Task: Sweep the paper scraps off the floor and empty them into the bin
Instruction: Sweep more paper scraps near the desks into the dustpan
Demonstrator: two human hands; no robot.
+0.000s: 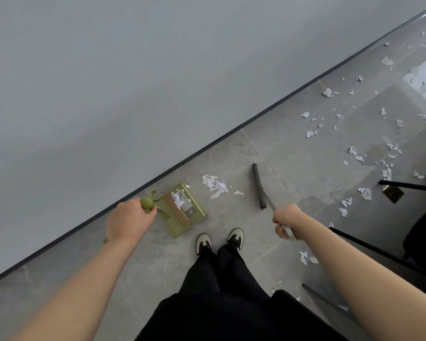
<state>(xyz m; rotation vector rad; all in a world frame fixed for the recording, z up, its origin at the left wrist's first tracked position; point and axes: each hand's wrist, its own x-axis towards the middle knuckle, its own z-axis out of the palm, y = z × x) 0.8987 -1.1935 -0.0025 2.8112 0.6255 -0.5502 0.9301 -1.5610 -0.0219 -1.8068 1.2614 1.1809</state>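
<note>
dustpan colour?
Olive green, pan and handle alike; the dustpan shows best in the head view, the only view, held by the left hand.

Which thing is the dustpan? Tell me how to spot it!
Follow the dark strip where the grey wall meets the floor, down to the left hand. The dustpan lies flat on the floor just beside that hand, in front of the shoes. It is the only green thing, with white scraps already in it.

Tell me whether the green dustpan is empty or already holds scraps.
Holds some: white paper scraps lie inside the green dustpan, which sits on the floor, its handle gripped by the left hand.
</note>
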